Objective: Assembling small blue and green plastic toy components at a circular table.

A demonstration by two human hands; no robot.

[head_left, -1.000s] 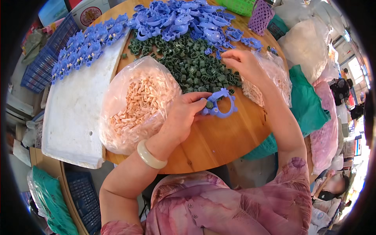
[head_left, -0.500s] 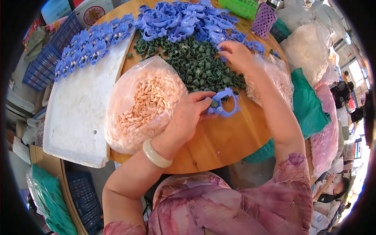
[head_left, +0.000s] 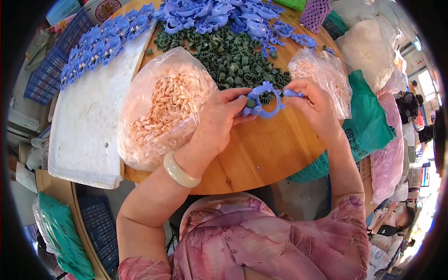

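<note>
the wooden table (head_left: 268,154) is brightly lit, and a soft sheen is returned by its surface. glare is concentrated at the right rim, where a bright patch (head_left: 424,84) is overexposed. small highlights are scattered across the plastic bag (head_left: 139,100). the floor space below is shadowed. the blue ring (head_left: 267,115) is resolved fairly sharply. outer edges are bent; corners are blacked out.

We have bare wooden table (head_left: 261,154) on the near side of our left hand (head_left: 226,112) and right hand (head_left: 318,105), where a hand can pass low. The blue ring (head_left: 267,113) and small blue piece (head_left: 292,93) occupy the gap between them. The bulging bag of pale pieces (head_left: 165,105) blocks our left, the second clear bag (head_left: 329,77) our right, and the green heap (head_left: 228,60) straight ahead.
</note>
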